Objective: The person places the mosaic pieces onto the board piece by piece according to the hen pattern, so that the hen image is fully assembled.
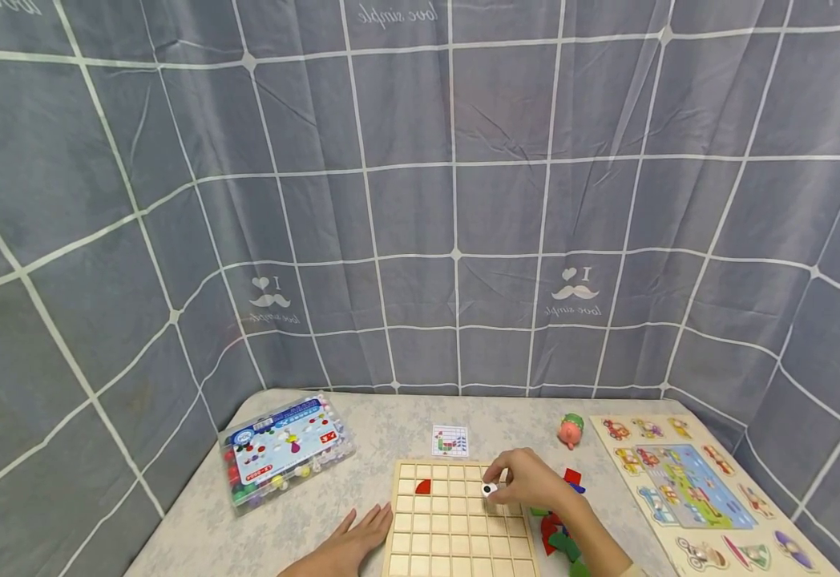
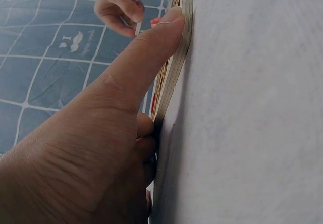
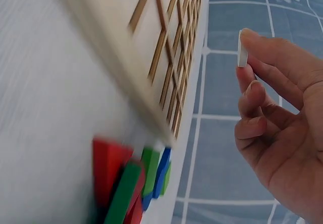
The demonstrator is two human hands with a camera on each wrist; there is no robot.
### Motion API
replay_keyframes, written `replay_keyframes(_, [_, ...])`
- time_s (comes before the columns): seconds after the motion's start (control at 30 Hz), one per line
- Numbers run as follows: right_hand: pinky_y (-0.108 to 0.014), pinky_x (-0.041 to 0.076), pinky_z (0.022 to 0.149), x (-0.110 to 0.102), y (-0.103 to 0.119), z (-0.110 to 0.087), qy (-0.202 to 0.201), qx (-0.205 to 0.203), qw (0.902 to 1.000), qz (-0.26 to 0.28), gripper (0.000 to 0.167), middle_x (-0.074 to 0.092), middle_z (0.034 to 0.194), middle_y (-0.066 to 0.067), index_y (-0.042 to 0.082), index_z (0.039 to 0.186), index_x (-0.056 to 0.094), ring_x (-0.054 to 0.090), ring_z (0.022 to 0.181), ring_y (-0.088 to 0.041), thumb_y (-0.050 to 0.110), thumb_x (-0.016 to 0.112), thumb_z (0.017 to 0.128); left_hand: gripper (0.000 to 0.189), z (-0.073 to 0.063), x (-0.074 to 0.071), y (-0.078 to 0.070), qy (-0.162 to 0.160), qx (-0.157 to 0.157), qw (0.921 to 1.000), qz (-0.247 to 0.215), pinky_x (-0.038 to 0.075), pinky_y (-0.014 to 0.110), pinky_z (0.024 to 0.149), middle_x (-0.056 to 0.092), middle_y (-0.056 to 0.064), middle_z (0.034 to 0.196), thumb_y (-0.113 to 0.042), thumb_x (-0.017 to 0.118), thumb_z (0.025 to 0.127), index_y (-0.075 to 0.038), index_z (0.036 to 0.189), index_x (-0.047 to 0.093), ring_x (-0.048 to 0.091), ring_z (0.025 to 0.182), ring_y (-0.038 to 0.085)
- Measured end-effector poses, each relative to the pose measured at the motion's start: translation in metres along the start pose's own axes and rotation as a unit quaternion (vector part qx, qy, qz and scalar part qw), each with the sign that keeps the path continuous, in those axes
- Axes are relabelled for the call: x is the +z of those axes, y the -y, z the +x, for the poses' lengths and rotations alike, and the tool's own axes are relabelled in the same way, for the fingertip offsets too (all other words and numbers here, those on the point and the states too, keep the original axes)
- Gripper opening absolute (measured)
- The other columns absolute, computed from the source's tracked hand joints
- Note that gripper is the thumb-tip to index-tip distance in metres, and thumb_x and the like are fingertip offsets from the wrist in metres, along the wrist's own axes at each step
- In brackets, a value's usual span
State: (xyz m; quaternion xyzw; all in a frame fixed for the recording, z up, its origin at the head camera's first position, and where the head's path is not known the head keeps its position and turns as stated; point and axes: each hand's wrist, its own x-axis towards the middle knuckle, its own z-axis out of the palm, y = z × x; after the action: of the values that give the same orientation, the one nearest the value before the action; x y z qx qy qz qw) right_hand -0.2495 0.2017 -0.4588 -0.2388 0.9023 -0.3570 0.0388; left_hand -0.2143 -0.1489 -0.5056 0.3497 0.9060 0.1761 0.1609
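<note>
My right hand (image 1: 531, 482) pinches a small white tile with a black dot (image 1: 489, 489) between thumb and fingertips, above the upper right part of a wooden grid board (image 1: 440, 545). In the right wrist view the white tile (image 3: 243, 49) appears edge-on, thin and flat. A red quarter-round piece (image 1: 423, 486) lies in a cell near the board's upper left. My left hand (image 1: 353, 546) rests at the board's left edge with its fingers extended. The left wrist view has its thumb (image 2: 151, 45) laid along the board's side (image 2: 176, 67).
Loose red, green and blue blocks (image 1: 566, 546) lie right of the board, under my right forearm. Behind the board is a printed pattern card (image 1: 450, 441). A clear bead box (image 1: 286, 450) stands left; a pink-and-green toy (image 1: 571, 431) and a wooden picture puzzle (image 1: 708, 489) are right.
</note>
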Motion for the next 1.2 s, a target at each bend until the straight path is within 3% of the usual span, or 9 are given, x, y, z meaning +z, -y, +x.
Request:
replay_keyframes(0.7, [-0.02, 0.051, 0.061, 0.032, 0.026, 0.031, 0.031, -0.005, 0.9994, 0.01, 0.018, 0.074, 0.097, 0.001, 0.013, 0.089, 0.077, 0.062, 0.068, -0.003, 0.017, 0.084, 0.073, 0.101, 0.0, 0.0, -0.001, 0.011, -0.011, 0.9999, -0.007, 0.016, 0.058, 0.12, 0.024, 0.014, 0.161, -0.066, 0.06, 0.085, -0.005, 0.155, 0.021, 0.021, 0.151, 0.025])
replay_keyframes(0.9, [-0.021, 0.05, 0.057, 0.038, 0.033, 0.038, 0.044, 0.008, 0.9987, 0.024, 0.017, 0.072, 0.088, 0.004, 0.014, 0.087, 0.076, 0.059, 0.064, -0.004, 0.016, 0.084, 0.073, 0.102, 0.0, -0.002, -0.004, 0.009, -0.016, 0.9998, -0.004, 0.016, 0.057, 0.121, 0.025, 0.013, 0.161, -0.066, 0.061, 0.084, -0.005, 0.155, 0.022, 0.021, 0.151, 0.025])
replay_keyframes(1.2, [-0.018, 0.048, 0.061, 0.049, 0.047, 0.051, 0.046, -0.011, 0.9989, -0.004, 0.016, 0.074, 0.083, 0.005, 0.012, 0.083, 0.077, 0.055, 0.069, 0.0, 0.014, 0.086, 0.07, 0.102, -0.001, -0.002, -0.005, 0.007, -0.017, 0.9998, -0.002, 0.016, 0.057, 0.121, 0.024, 0.012, 0.162, -0.066, 0.061, 0.084, -0.006, 0.155, 0.021, 0.021, 0.151, 0.026])
